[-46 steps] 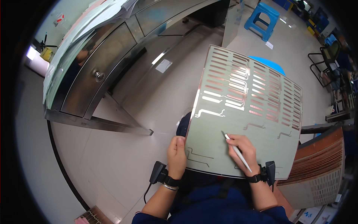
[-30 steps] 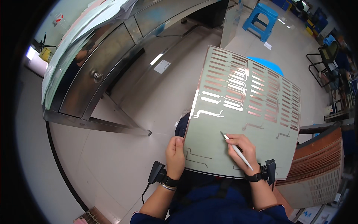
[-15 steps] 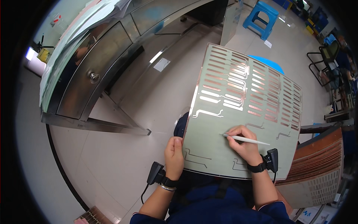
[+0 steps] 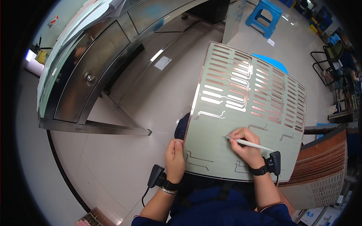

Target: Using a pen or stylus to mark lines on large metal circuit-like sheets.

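Note:
A large pale green sheet (image 4: 241, 113) with rows of copper-coloured strips and thin traces rests on my lap, tilted away from me. My left hand (image 4: 175, 156) grips its near left edge, thumb on top. My right hand (image 4: 245, 145) lies on the sheet's lower middle and holds a thin white pen-like tool (image 4: 249, 144), its tip touching the bare green area just below the traces. Both wrists carry black strap-on devices.
A steel workbench with a drawer (image 4: 90, 75) stands to the left on a tiled floor. A stack of similar copper-patterned sheets (image 4: 324, 169) sits at my right. A blue stool (image 4: 266, 13) and a blue round seat (image 4: 273, 62) are farther off.
My right hand has turned the white tool from pointing up-left to lying nearly flat, tip to the left, and has shifted slightly up on the sheet. The left hand stayed put.

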The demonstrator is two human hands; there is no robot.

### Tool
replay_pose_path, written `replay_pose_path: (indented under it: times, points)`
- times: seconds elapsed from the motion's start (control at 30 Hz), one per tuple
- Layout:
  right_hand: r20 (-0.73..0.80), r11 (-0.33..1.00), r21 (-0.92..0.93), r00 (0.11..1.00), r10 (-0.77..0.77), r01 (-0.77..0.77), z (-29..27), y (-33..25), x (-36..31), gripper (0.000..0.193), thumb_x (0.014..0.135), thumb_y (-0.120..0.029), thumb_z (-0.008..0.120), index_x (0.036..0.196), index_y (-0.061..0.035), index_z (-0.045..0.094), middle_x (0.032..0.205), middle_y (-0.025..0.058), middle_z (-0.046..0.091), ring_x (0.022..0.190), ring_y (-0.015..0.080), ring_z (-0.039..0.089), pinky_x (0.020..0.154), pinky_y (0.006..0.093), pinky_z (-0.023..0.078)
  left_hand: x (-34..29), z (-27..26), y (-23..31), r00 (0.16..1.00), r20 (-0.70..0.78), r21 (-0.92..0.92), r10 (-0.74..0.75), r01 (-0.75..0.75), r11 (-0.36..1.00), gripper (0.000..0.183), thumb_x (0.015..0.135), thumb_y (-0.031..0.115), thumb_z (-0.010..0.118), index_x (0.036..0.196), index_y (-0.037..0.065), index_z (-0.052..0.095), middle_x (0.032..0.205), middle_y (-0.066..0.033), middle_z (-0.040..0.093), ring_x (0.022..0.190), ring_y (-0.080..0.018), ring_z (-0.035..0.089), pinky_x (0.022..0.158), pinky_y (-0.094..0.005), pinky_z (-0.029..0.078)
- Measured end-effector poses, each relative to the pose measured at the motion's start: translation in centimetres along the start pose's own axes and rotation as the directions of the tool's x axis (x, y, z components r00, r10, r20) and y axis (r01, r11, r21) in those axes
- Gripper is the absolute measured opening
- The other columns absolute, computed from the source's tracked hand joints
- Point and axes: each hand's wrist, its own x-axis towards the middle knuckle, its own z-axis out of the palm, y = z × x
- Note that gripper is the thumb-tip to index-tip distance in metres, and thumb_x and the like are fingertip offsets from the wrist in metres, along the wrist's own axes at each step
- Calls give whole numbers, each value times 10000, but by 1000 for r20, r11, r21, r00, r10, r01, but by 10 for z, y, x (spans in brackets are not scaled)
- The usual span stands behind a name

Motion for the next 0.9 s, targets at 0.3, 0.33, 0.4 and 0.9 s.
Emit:
replay_pose_path:
  times: [0.3,0.33,0.4,0.9]
  points:
    - [-30,995,-44,996,-87,85,6,-8,17,123,754,21,724,826,-23,634,875,97,685,763,211,667,656,291,526,0,-1,-2,1000,-3,9,-4,4,1000,272,1033,203,430,891,4,549,794,2,531,755,-74,458,707,-231,406]
    - [-29,995,-44,996,-87,85,7,-7,17,123,754,21,724,826,-23,634,875,97,685,763,211,667,656,291,526,0,0,-2,1000,-6,9,4,-4,1000,274,1033,205,431,889,4,550,792,3,531,752,-74,456,703,-231,406]
    - [38,983,-80,986,-165,168,10,-5,19,143,745,33,728,832,-23,629,905,102,684,784,229,668,670,304,534,0,1,-2,1000,-14,8,14,-14,1000,276,1033,207,432,888,5,550,790,4,530,749,-73,455,699,-232,406]
    - [57,975,-118,982,-181,186,10,-3,17,150,738,48,723,834,-28,636,924,104,699,778,216,677,665,290,533,-3,1,0,1000,-16,20,24,-24,1000,267,1035,206,434,897,6,545,790,11,523,743,-65,449,689,-223,400]
